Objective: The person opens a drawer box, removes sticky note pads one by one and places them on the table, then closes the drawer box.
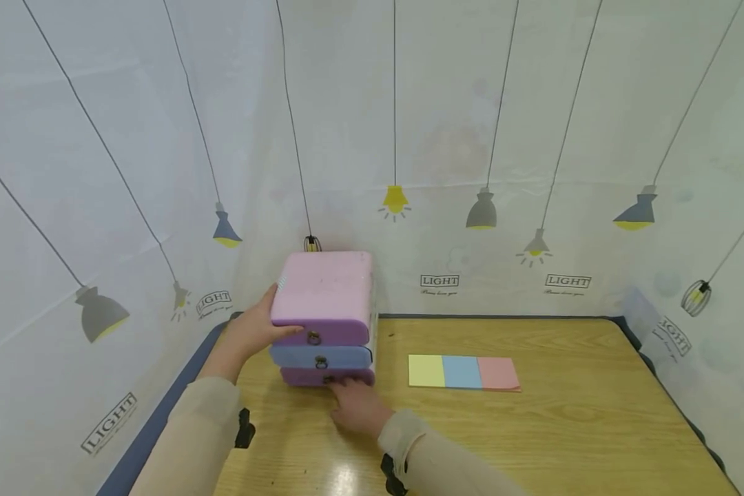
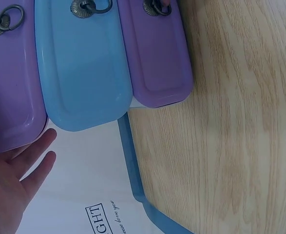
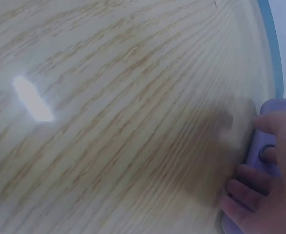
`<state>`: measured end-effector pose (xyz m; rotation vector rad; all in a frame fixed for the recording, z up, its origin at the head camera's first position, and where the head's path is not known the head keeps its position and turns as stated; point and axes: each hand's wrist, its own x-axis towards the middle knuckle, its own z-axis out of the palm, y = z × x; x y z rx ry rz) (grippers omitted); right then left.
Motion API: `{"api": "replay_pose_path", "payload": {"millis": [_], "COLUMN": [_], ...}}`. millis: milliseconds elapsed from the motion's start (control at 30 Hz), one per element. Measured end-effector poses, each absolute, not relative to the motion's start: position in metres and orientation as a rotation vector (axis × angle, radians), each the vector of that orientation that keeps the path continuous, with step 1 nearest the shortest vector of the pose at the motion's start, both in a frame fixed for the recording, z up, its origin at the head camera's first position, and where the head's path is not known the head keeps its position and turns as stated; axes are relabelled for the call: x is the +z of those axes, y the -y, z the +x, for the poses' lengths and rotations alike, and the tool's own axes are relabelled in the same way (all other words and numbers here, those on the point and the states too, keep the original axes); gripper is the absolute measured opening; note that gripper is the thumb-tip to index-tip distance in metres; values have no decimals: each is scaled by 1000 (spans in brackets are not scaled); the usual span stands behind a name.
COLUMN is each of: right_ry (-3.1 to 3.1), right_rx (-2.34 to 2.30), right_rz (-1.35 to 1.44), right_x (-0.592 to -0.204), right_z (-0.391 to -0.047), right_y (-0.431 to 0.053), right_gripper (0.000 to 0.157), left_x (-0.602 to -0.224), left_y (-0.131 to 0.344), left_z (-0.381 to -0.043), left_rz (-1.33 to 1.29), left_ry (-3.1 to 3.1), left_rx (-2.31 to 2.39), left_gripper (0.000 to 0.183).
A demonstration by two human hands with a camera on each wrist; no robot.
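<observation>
A small three-drawer chest [image 1: 328,284] with a pink top stands on the table, its drawer fronts purple, blue and purple from top to bottom. My left hand [image 1: 254,335] rests on its upper left corner, thumb along the top drawer's front. Straight fingers [image 2: 38,170] lie against the side in the left wrist view. At the bottom drawer [image 2: 160,63], my right hand [image 1: 359,406] hooks a finger at the metal ring pull [image 2: 152,9]. The other right fingers [image 3: 242,195] are bent against the drawer's lower front in the right wrist view. A ring pull [image 2: 84,8] hangs on the blue middle drawer.
Right of the chest lies a strip of yellow, blue and pink sticky notes [image 1: 461,373]. The wooden table [image 1: 595,427] meets a lamp-printed wall covering [image 1: 359,138] behind and at both sides. A dark blue border [image 2: 133,165] runs along the table edge.
</observation>
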<state>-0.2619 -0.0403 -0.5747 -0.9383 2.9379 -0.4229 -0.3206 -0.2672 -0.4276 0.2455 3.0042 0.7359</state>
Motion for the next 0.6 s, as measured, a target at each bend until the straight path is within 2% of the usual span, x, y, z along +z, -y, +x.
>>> {"api": "replay_pose_path", "payload": {"millis": [267,600], "right_ry": [-3009,-3068], "right_rx": [-301,-318], "right_rz": [-939,-905], "right_x": [-579,-587], "right_z": [-262,-263], "right_y": [43,51], "right_gripper": [55,46], "left_x": [-429,-427], "left_y": [265,264], "left_z": [-320,-320], "left_rz": [212,212], "left_ry": [-2989,-3000], "left_rx": [769,751], "left_gripper": [132,132]}}
